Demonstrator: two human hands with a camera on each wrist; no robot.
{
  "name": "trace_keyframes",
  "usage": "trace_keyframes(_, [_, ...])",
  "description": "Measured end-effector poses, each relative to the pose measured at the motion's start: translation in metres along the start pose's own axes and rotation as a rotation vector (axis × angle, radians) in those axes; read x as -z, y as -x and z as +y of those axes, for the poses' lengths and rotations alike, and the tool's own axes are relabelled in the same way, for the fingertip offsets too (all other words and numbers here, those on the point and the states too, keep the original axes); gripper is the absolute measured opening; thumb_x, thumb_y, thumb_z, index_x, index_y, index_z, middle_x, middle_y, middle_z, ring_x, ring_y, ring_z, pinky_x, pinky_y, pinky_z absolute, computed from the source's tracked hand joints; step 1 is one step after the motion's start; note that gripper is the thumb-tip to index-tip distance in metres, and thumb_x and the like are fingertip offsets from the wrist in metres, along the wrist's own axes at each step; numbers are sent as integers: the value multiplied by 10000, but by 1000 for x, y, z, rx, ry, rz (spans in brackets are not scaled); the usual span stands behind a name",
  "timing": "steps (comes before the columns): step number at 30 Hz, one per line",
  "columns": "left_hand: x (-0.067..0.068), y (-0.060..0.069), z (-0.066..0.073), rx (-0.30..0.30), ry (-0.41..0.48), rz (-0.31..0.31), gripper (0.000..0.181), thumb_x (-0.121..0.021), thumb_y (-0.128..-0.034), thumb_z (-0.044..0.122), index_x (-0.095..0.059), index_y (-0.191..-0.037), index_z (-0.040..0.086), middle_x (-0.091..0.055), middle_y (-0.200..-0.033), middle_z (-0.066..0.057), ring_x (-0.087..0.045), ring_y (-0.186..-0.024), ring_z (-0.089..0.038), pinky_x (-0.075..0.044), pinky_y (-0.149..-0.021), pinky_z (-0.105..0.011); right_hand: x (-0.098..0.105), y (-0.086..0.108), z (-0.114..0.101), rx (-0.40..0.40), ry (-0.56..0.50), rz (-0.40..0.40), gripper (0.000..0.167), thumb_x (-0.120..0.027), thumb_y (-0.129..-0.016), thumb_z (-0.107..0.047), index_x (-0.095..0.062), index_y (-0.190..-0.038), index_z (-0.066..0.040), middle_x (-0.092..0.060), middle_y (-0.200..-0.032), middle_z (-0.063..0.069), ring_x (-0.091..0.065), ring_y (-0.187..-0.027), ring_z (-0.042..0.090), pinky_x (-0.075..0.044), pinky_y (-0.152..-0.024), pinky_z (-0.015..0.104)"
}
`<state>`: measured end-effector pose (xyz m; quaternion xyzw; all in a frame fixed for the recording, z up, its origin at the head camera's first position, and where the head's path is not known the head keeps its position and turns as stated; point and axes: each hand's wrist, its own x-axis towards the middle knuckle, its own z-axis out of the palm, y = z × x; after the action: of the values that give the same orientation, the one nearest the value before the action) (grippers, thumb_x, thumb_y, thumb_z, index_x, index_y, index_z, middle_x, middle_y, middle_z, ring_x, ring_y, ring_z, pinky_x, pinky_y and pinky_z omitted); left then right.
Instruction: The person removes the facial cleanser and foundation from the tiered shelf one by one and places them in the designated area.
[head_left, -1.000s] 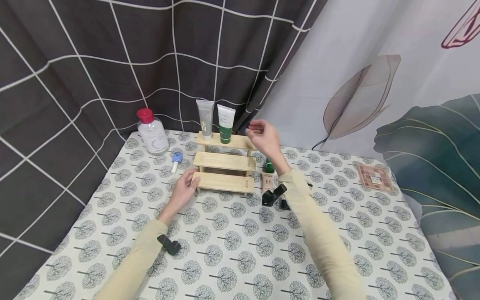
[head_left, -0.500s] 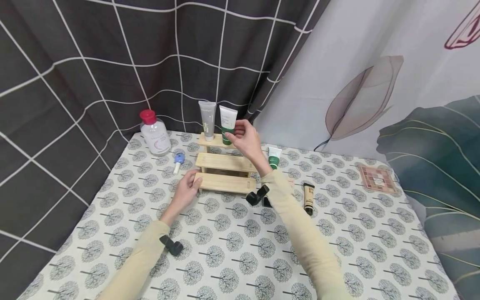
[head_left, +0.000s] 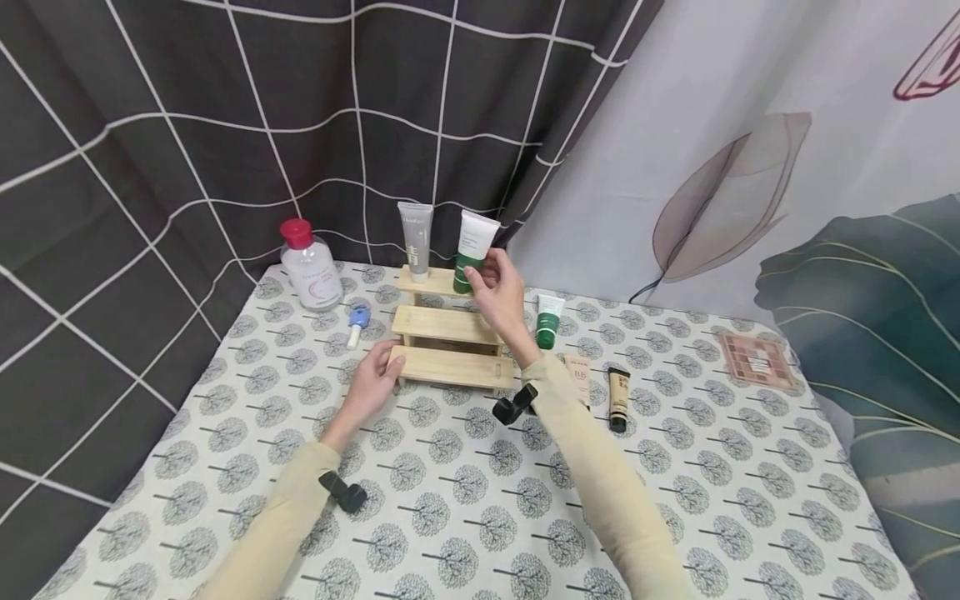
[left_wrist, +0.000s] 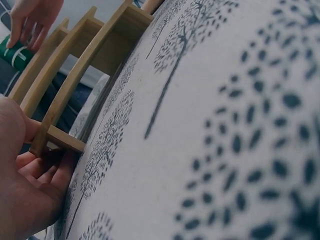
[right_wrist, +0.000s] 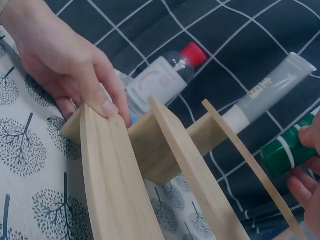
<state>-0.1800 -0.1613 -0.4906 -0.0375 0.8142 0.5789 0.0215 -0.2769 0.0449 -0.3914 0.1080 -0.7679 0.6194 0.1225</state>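
A wooden three-step rack (head_left: 450, 367) stands on the table. My left hand (head_left: 369, 383) grips the left end of its lowest step, thumb on top and fingers underneath, as the left wrist view shows. At the top step, my right hand (head_left: 501, 298) pinches a white and green squeeze tube (head_left: 476, 240) low on its green part. The tube leans a little to the right; whether its cap touches the wood I cannot tell. A grey squeeze tube (head_left: 416, 242) stands upright on the top step, to the left. In the right wrist view, the green end (right_wrist: 280, 152) hangs close to the top step.
Left of the rack are a red-capped bottle (head_left: 311, 271) and a small blue and white item (head_left: 356, 325). To the right lie a smaller green and white tube (head_left: 549, 321), a pink BB tube (head_left: 579, 375), a black-capped beige tube (head_left: 618, 398) and a palette (head_left: 757, 360).
My right hand has come left to the white and green tube and taken hold of it. The tube has shifted right, away from the grey one. My left hand stays on the rack.
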Motion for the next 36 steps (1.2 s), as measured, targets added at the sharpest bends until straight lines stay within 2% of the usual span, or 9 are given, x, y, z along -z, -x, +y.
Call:
trace_keyframes(9, [1, 1, 0, 0, 11, -10, 488, -512, -1058, 166, -400, -1509, 20, -489, -1505, -255, -542, -1354, -397, -463, -1156, -453, 34, 9, 1, -10, -58, 40, 355, -642, -986, -84, -556, -1312, 28, -647, -1257, 234, -656, -1124, 352, -569, -1033, 396])
trace_keyframes(17, [4, 1, 0, 2, -14, -1, 491, -509, -1063, 189, -398, -1514, 30, -464, -1519, -265, -518, -1373, -405, -452, -1162, -466, 73, 9, 11, -10, 27, 95, 337, -653, -977, -106, -572, -1271, 37, -655, -1224, 234, -663, -1082, 331, -589, -989, 399])
trace_keyframes(27, [1, 1, 1, -3, -12, -8, 498, -510, -1061, 178, -388, -1516, 15, -466, -1516, -269, -514, -1378, -402, -451, -1164, -454, 106, 11, 21, -102, 89, 109, 346, -636, -990, -129, -561, -1290, 28, -640, -1251, 232, -650, -1106, 327, -582, -999, 412])
trace_keyframes(30, [1, 0, 0, -11, -6, -9, 498, -513, -1058, 172, -390, -1514, 13, -475, -1509, -270, -522, -1371, -404, -454, -1161, -455, 112, 11, 27, -123, 129, 111, 358, -624, -999, -143, -555, -1300, 39, -637, -1246, 234, -644, -1090, 321, -589, -967, 392])
trace_keyframes(36, [2, 1, 0, -11, -2, -14, 499, -511, -1059, 175, -388, -1517, 18, -458, -1524, -261, -511, -1380, -402, -452, -1161, -453, 126, 10, 42, -197, 195, 117, 385, -631, -997, -163, -553, -1307, 52, -630, -1229, 231, -634, -1037, 281, -599, -841, 257])
